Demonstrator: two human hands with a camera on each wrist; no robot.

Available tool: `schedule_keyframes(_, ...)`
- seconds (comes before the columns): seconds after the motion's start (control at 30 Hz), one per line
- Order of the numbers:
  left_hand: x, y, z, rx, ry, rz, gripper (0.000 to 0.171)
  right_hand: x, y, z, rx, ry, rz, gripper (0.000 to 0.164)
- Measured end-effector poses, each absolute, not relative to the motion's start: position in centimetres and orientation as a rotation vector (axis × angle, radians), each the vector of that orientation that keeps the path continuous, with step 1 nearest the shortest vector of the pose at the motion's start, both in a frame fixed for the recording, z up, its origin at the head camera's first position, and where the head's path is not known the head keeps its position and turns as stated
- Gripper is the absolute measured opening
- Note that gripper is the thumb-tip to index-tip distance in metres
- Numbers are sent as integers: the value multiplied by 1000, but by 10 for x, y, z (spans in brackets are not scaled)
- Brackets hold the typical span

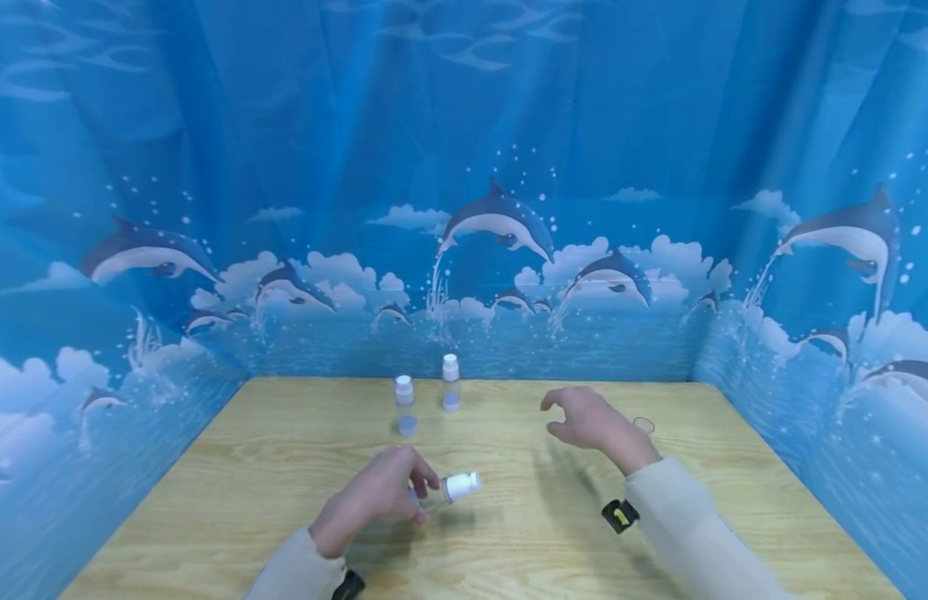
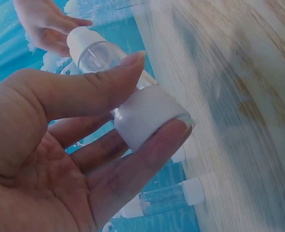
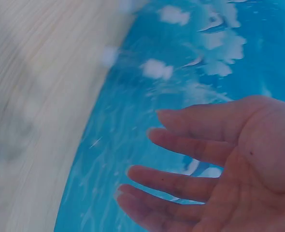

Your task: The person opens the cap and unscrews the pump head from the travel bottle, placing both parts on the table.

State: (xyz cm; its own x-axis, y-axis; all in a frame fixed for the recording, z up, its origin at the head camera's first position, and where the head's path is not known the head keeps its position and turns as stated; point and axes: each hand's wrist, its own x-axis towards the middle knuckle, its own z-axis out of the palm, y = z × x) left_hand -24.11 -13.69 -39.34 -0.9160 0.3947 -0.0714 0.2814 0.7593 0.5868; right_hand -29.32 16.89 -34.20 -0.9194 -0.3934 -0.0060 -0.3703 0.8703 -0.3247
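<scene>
My left hand [image 1: 384,490] pinches a small clear bottle [image 1: 461,486] by its white base end, thumb on one side and fingers on the other. The bottle lies nearly level above the table, its white top pointing right. Up close in the left wrist view, the bottle's white base [image 2: 147,113] sits between thumb and fingers. Over the right part of the table, my right hand [image 1: 587,419] hangs in the air with fingers loosely bent and apart. Nothing is in its grasp in the right wrist view, where the palm [image 3: 258,164] shows.
Two similar white-topped bottles, a nearer one [image 1: 406,408] and a farther one [image 1: 451,385], stand upright toward the back of the wooden table [image 1: 283,467]. A clear round object [image 1: 644,425] lies beside my right wrist. Blue dolphin-print curtain [image 1: 621,333] borders the table.
</scene>
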Motion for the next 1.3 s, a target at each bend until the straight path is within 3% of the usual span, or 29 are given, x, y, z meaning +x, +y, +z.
schedule_keyframes(0.57,-237,-131,-391,579,2741,893,42,-252,140,-347,-614,2877,-777,29)
schedule_keyframes(1.3,-232,-129,-394,659,2783,874,43,-244,139,-344,-811,2691,-866,32)
